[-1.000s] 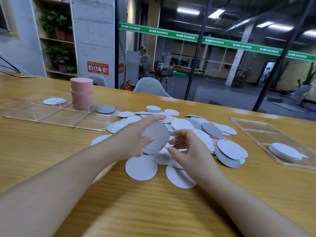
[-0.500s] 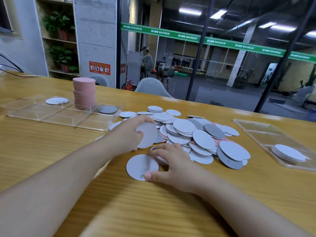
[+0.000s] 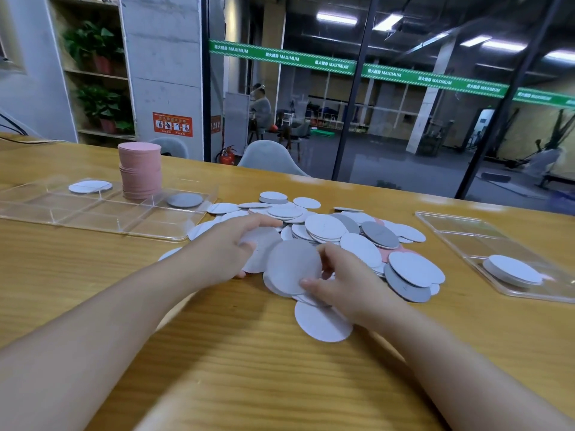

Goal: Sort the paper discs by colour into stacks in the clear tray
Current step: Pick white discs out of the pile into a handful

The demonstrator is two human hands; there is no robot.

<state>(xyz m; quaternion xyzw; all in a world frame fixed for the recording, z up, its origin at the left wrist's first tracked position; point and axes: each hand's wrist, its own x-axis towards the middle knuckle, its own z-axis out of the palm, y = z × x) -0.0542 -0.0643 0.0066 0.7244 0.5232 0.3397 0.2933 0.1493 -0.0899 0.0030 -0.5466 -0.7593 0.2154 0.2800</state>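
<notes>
Loose heap of paper discs [image 3: 326, 231] spread across the middle of the wooden table [image 3: 217, 353], mostly white face up, a few grey and a little pink showing beneath. Nearest edge of the heap under both hands: right hand [image 3: 345, 281] curled round a small fan of pale discs [image 3: 292, 265], thumb on the lower face and fingers over the far edge, pinching them slightly off the table; left hand [image 3: 227, 247] lying over the heap's left side, fingers extended toward the middle and thumb tucked against a grey-looking disc [image 3: 261, 247], apparently gripping it, though hard to tell for sure. One white disc [image 3: 320, 321] lying apart, just beneath the right wrist. Further out to the left, the clear tray [image 3: 102, 213], divided into compartments: a tall pink stack [image 3: 140, 171] in a far one, white discs [image 3: 90, 186] in the compartment to its left, a single grey disc [image 3: 185, 200] to its right. Off to the right, a second clear tray [image 3: 485, 241] holding a short white stack [image 3: 513, 270]. Step in hand, by the look of it: gathering same-coloured discs before carrying them over. Best done by squaring the fan into a neat pile, checking both faces for colour, since white may merely be the back, and keeping the pinch light enough not to crease thin paper. Worth setting down straight, clear of the tall pink stack, likely to topple if nudged.
</notes>
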